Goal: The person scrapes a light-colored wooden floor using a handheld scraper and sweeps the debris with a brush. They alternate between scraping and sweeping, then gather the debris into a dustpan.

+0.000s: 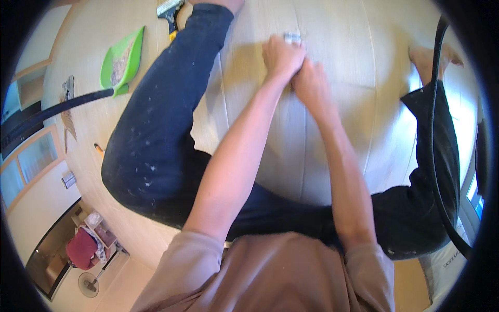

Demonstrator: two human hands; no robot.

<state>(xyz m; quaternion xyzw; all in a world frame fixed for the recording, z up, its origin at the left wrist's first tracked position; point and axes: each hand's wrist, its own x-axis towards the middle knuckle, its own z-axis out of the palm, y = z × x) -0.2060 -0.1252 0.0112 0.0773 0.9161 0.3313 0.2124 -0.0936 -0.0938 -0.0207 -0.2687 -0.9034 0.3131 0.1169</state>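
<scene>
Both hands are together on the wood-look plank floor, between my spread legs. My left hand is closed around a tool, and its flat metal scraper blade shows just beyond the knuckles, close to the floor. My right hand is pressed against the left one from the right and slightly nearer to me, its fingers closed on the same tool. The handle is hidden inside the hands. Slight blur softens the right hand and forearm.
Beyond my left leg lie a wide scraper with a dark and yellow handle and a green dustpan holding debris. An orange-handled tool is by my left knee. A black cable hangs at right. A fan stands at lower left.
</scene>
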